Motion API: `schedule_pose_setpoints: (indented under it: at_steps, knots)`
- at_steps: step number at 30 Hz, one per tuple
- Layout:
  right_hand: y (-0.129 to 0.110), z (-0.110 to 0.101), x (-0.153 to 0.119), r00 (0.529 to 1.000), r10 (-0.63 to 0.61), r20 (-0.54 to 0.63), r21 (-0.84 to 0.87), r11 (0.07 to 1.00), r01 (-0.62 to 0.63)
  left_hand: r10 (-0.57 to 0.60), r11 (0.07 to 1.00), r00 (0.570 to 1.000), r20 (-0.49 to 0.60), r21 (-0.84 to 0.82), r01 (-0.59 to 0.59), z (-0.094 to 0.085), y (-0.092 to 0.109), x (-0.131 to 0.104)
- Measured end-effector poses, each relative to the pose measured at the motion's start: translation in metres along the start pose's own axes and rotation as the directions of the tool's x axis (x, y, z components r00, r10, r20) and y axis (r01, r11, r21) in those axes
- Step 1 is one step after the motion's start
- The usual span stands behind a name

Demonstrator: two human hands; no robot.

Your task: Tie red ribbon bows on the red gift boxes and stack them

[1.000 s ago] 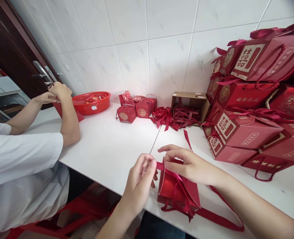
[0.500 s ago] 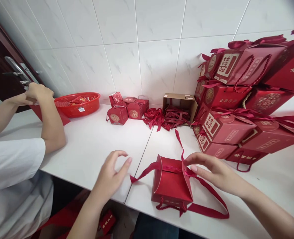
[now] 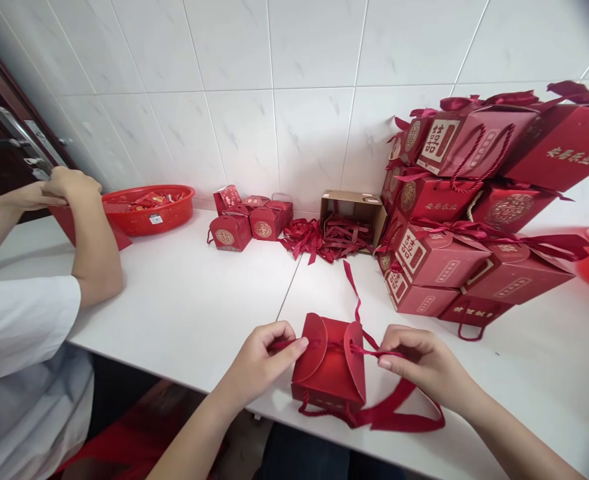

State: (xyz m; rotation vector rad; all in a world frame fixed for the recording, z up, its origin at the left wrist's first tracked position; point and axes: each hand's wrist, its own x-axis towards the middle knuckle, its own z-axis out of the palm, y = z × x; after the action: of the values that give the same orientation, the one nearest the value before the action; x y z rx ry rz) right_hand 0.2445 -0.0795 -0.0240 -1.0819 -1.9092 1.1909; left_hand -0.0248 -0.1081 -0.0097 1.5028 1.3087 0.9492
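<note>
A red gift box [image 3: 330,373] stands near the table's front edge, its two rounded flaps folded in over the top. Dark red ribbon [image 3: 399,413] runs through holes in the flaps and loops out on the right, with a loose end lying behind the box. On the box's left side, my left hand [image 3: 269,363] pinches the ribbon where it leaves the flap. My right hand [image 3: 417,363] grips the ribbon just right of the other flap. A twisted cord handle hangs at the box's front.
Stacked red and pink gift boxes [image 3: 439,260] with bows stand at the right. Several small boxes [image 3: 230,232], loose ribbons and a cardboard box [image 3: 380,217] of ribbons line the wall. At left, another person's arms [image 3: 92,233] are near a red basin [image 3: 174,217].
My left hand has moved right and taken hold of the ribbon. My right hand has left the flap and pulls ribbon outward. The flaps now lie flatter over the box.
</note>
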Motion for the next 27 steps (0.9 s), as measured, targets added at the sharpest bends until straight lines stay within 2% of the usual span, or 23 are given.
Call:
schedule_pose_setpoints:
  at_steps: [5,9,12,15,18,21,23,25,26,27]
  knots:
    - [-0.013,-0.01,0.003,0.988,0.142,0.055,0.106,0.983,-0.147,-0.011,0.997,0.999,-0.031,-0.075,0.009,-0.008,0.011,-0.006]
    - [-0.017,-0.012,0.008,0.949,0.272,0.159,0.196,0.933,-0.3,-0.054,0.996,0.998,-0.04,-0.074,0.051,-0.009,0.015,-0.004]
    - [-0.011,-0.014,0.011,0.931,0.286,0.227,0.122,0.94,-0.318,-0.107,0.994,0.994,-0.032,-0.028,0.106,-0.012,0.009,-0.001]
    - [-0.001,-0.021,0.013,0.932,0.278,0.234,0.038,0.955,-0.295,-0.164,0.985,0.986,-0.011,-0.058,0.163,-0.016,-0.004,-0.003]
    - [0.01,-0.031,0.014,0.943,0.276,0.187,-0.024,0.961,-0.277,-0.197,0.978,0.98,-0.005,-0.067,0.197,-0.016,-0.015,-0.008]
    - [0.021,-0.035,0.015,0.957,0.264,0.123,-0.1,0.962,-0.253,-0.154,0.988,0.988,-0.021,0.027,0.155,-0.013,-0.023,-0.011]
    - [0.024,-0.033,0.012,0.981,0.184,-0.065,-0.175,0.965,-0.193,-0.062,0.988,0.984,-0.165,0.132,0.085,-0.011,-0.027,-0.014]
    - [0.022,-0.027,0.007,0.965,0.054,-0.258,-0.262,0.957,-0.124,0.088,0.959,0.929,-0.36,0.283,0.019,-0.012,-0.03,-0.021]
    - [0.018,-0.023,0.003,0.961,0.02,-0.275,-0.284,0.954,-0.101,0.157,0.933,0.901,-0.404,0.359,-0.002,-0.012,-0.031,-0.026]
    - [0.013,-0.018,-0.002,0.974,0.03,-0.226,-0.278,0.956,-0.094,0.2,0.906,0.897,-0.394,0.423,-0.017,-0.012,-0.031,-0.032]
